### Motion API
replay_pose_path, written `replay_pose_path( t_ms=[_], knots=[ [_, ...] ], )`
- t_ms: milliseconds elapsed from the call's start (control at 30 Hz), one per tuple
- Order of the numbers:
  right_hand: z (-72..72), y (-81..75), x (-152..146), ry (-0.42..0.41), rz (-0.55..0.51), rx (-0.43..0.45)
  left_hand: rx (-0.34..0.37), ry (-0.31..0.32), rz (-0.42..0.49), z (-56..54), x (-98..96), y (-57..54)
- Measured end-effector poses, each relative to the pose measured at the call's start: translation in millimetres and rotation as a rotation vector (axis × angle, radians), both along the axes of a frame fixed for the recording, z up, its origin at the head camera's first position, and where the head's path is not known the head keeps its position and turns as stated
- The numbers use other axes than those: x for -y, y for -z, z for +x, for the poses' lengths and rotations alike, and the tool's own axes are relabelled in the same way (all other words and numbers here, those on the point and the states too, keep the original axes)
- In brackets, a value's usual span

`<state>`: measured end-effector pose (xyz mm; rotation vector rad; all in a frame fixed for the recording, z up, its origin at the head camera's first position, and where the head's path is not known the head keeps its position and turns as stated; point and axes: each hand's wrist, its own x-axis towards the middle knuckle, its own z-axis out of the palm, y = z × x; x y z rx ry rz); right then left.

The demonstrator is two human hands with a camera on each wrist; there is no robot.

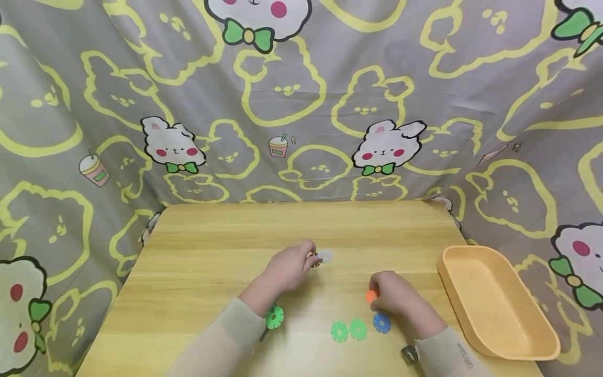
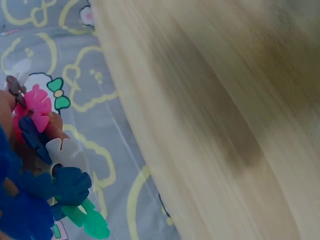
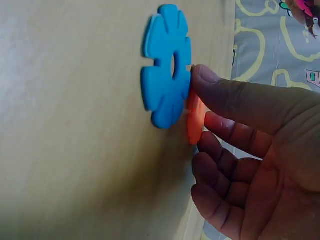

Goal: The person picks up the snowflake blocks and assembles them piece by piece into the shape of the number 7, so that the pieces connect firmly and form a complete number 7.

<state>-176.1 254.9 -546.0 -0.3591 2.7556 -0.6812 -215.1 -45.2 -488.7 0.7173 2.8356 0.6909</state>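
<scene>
My left hand (image 1: 289, 266) grips a joined string of notched plastic snowflake discs, with a brown disc (image 1: 315, 262) and a whitish translucent disc (image 1: 326, 256) showing at its fingertips. The left wrist view shows pink (image 2: 39, 106), white (image 2: 65, 150), blue (image 2: 22, 200) and green (image 2: 95, 224) discs linked there; the fingers are partly hidden behind them. With thumb and fingers, my right hand (image 1: 395, 292) pinches an orange disc (image 1: 372, 296) low over the table. Beside that hand is a blue disc (image 1: 382, 322), large in the right wrist view (image 3: 159, 82).
Two green discs (image 1: 339, 332) lie side by side left of the blue one. Another green disc (image 1: 275, 317) shows next to the left sleeve. A yellow-orange plastic tray (image 1: 499, 309) stands at the right of the wooden table (image 1: 212, 230), and a patterned curtain (image 1: 301, 104) hangs behind.
</scene>
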Motion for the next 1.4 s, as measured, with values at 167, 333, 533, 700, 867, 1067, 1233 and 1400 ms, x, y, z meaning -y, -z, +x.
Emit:
replay_pose_path(
  t_ms=[167,333,533,700,867,1067,1233,1400],
  knots=[
    [-0.7,1.5,0.6,0.025,-0.004,0.011,-0.100,0.051,-0.028,0.2,0.8,1.1],
    [-9.3,-4.9,8.2,0.088,-0.142,0.063,-0.144,0.094,-0.040,-0.3,2.8,-0.1],
    [-25.3,-24.2,33.1,0.209,-0.703,0.101,-0.170,0.121,-0.043,-1.2,2.9,-0.3],
    [-29.6,-38.8,46.0,0.278,-0.920,0.143,-0.183,0.138,-0.017,-2.6,1.2,-1.8],
    [-29.0,-44.3,48.8,0.297,-0.941,0.153,-0.196,0.132,-0.022,-1.7,0.5,-3.9],
    [-28.2,-45.5,52.7,0.277,-0.960,0.169,-0.234,0.146,-0.033,-0.2,-1.6,-2.6],
    [-26.0,-46.7,58.4,0.326,-0.959,0.156,-0.239,0.139,-0.010,3.7,-4.7,-1.0],
    [-23.1,-49.0,63.9,0.376,-0.946,0.146,-0.232,0.130,-0.012,7.1,-6.0,-1.7]
  ],
)
